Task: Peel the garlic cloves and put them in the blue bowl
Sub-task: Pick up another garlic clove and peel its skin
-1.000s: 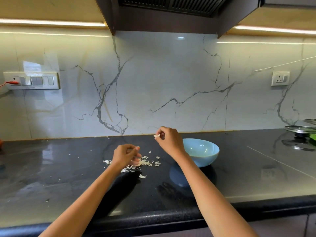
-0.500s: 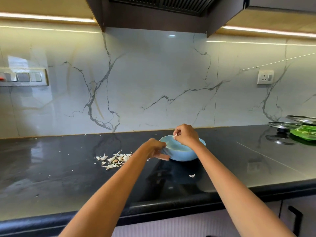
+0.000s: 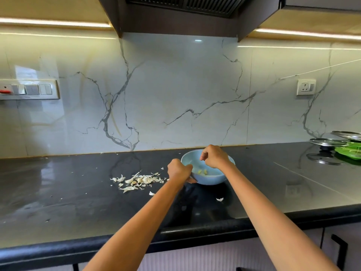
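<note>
Half a second earlier our right hand (image 3: 214,156) had pinched a pale sliver above the far rim of the blue bowl (image 3: 211,178); now it hung over the bowl's middle with fingers curled and fingertips drawn together, and we could not tell whether anything was left between them. Our left hand (image 3: 178,171) had kept to the bowl's left rim, just left of frame centre, fingers curled in a fist; a thin dark edge showed under it against the bowl wall, but what it gripped, if anything, we could not make out. A second ago both hands had been further left, over the heap of skins.

Inside the bowl, a few pale yellow peeled garlic cloves (image 3: 202,171) lay on the bottom, partly screened by our right wrist. The bowl stood on the black countertop (image 3: 78,192), a little right of frame centre.

Left of the bowl, the pile of garlic skins (image 3: 139,180) lay scattered, with some whole-looking cloves mixed in. One loose skin scrap (image 3: 219,199) lay in front of the bowl, between our forearms.

At the right edge of the frame sat a glass lid (image 3: 326,142) beside a green tray (image 3: 349,151). On the marble backsplash (image 3: 175,94), a switch panel (image 3: 29,89) sat at the left and a socket (image 3: 306,87) at the upper right.
</note>
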